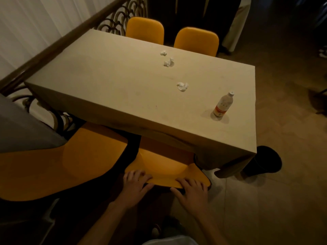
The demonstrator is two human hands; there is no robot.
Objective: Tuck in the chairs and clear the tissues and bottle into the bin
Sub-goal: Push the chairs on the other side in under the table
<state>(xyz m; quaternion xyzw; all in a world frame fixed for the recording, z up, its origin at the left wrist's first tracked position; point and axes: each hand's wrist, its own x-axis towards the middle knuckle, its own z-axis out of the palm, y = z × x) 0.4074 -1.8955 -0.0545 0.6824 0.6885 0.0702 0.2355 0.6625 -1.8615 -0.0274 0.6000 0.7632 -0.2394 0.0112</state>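
Near yellow chair backrest gripped by left hand and right hand, fingers curled over top; seat partly under table. Neighbouring chair untucked. Three tissues and bottle left on table. Bin, probably, at table's near corner.

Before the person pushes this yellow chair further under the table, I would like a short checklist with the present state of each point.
1. Left hand grips the top of the near yellow chair: ok.
2. Right hand grips it too: ok.
3. Chair seat is partly under the beige table: ok.
4. Chair legs free of the table legs: cannot tell.
5. White plastic bottle stands upright: ok.
6. Black round bin stands clear of the chair: ok.
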